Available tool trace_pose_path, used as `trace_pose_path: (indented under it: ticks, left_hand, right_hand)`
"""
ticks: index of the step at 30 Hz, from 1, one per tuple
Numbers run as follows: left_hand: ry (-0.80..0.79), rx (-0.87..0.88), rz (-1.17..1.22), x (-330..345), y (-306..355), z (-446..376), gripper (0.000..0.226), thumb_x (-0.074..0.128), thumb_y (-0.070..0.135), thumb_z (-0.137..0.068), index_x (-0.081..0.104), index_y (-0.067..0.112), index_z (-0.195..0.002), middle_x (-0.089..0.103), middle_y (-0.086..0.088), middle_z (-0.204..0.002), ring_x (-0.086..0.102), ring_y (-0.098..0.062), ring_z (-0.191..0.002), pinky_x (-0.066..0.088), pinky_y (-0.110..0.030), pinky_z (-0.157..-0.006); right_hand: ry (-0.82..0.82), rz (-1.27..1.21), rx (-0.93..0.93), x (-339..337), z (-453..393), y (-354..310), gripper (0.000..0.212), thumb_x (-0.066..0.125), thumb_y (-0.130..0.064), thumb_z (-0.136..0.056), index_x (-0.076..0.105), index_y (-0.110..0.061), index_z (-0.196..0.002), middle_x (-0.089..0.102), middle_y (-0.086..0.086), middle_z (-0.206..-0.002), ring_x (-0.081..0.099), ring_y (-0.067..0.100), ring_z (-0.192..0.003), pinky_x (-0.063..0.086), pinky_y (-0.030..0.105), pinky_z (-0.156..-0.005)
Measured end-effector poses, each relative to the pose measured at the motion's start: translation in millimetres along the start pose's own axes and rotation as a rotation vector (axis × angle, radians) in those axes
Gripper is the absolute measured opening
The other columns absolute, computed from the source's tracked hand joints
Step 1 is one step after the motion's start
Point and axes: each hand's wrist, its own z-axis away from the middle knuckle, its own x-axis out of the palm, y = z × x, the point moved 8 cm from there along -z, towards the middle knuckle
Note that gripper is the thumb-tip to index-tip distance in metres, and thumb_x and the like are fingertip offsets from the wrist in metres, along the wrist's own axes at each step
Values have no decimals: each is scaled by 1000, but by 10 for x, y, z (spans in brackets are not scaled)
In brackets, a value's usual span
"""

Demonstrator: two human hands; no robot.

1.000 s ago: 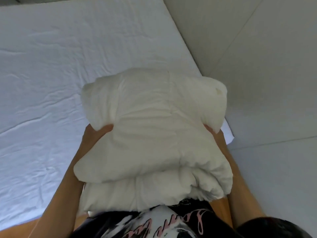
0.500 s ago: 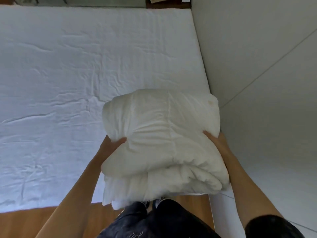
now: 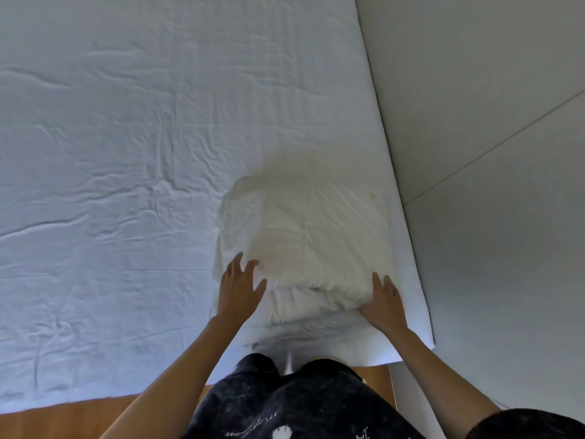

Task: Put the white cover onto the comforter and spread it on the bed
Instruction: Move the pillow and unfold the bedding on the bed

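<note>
A folded, cream-white comforter (image 3: 307, 236) lies as a thick bundle on the bed (image 3: 126, 153), near its right front corner. The bundle is blurred from motion. My left hand (image 3: 239, 288) is at the bundle's left front edge, fingers spread and straight, fingertips touching the fabric. At the right front corner of the bundle my right hand (image 3: 384, 301) lies flat with straight fingers against the fabric. Neither hand grips anything. I see no separate white cover.
The bed carries a wrinkled white sheet that fills the left and middle of the view. A pale wall (image 3: 490, 153) runs along the bed's right side. A strip of wooden floor (image 3: 95, 416) shows at the bed's front edge, where I stand.
The comforter bundle went from being carried in both hands down onto the bed. Both hands let go of it and now lie open at its front edge.
</note>
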Motion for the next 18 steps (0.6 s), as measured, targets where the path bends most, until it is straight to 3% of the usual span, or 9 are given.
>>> trace_pose_path:
  ticks: [2, 4, 7, 8, 10, 12, 15, 18]
  left_hand:
    - [-11, 201, -75, 15, 198, -149, 72, 78, 40, -75, 49, 13, -135, 40, -24, -146, 45, -42, -129, 43, -53, -101]
    - [-146, 386, -272, 222, 365, -243, 98, 84, 48, -62, 36, 18, -142, 42, -24, -145, 47, -41, -129, 45, -56, -99]
    - [-299, 336, -434, 412, 345, -392, 122, 94, 37, -40, 31, 19, -143, 55, -28, -128, 59, -43, -111, 53, -53, -82]
    - [-305, 339, -438, 450, 339, -428, 123, 95, 26, -35, 33, 18, -141, 61, -27, -114, 64, -40, -94, 57, -46, -69]
    - [-261, 414, -438, 503, 374, -458, 115, 91, 8, -30, 39, 17, -132, 63, -18, -85, 60, -30, -62, 48, -29, -44]
    - [-223, 507, -412, 549, 456, -405, 105, 90, 5, -27, 44, 18, -120, 59, -12, -73, 53, -24, -50, 39, -24, -37]
    - [-325, 519, -393, 758, 425, -117, 94, 90, 6, -32, 47, 19, -115, 61, -11, -76, 56, -24, -52, 40, -24, -38]
    - [-393, 525, -357, 954, 343, 166, 83, 83, 4, -44, 48, 18, -118, 65, -13, -83, 61, -26, -59, 44, -24, -40]
  right_hand:
    - [155, 9, -232, -128, 5, -263, 83, 59, -20, -86, 12, -14, -153, 13, 21, -157, 15, 34, -145, 16, 48, -118]
    - [219, 128, -448, -141, -29, -558, 90, 66, -23, -77, 16, -18, -151, 24, 21, -154, 22, 35, -141, 25, 53, -114]
    - [123, 321, -535, 5, -171, -896, 108, 84, -40, -61, 24, -21, -148, 42, 21, -142, 47, 40, -123, 46, 51, -97]
    - [98, 348, -524, 39, -203, -964, 113, 88, -42, -54, 28, -21, -147, 50, 20, -134, 55, 39, -111, 52, 48, -86]
    - [87, 423, -516, 133, -230, -986, 116, 92, -44, -44, 34, -21, -142, 59, 18, -118, 61, 34, -90, 55, 40, -67]
    - [93, 468, -564, 226, -199, -941, 113, 92, -46, -43, 37, -21, -139, 59, 16, -111, 60, 31, -81, 52, 36, -59]
    - [26, 486, -612, 403, -55, -734, 101, 85, -48, -51, 42, -22, -139, 56, 14, -116, 59, 31, -89, 53, 37, -64]
    - [-10, 295, -595, 493, 87, -488, 70, 59, -61, -76, 51, -25, -135, 56, 11, -128, 56, 33, -109, 54, 43, -84]
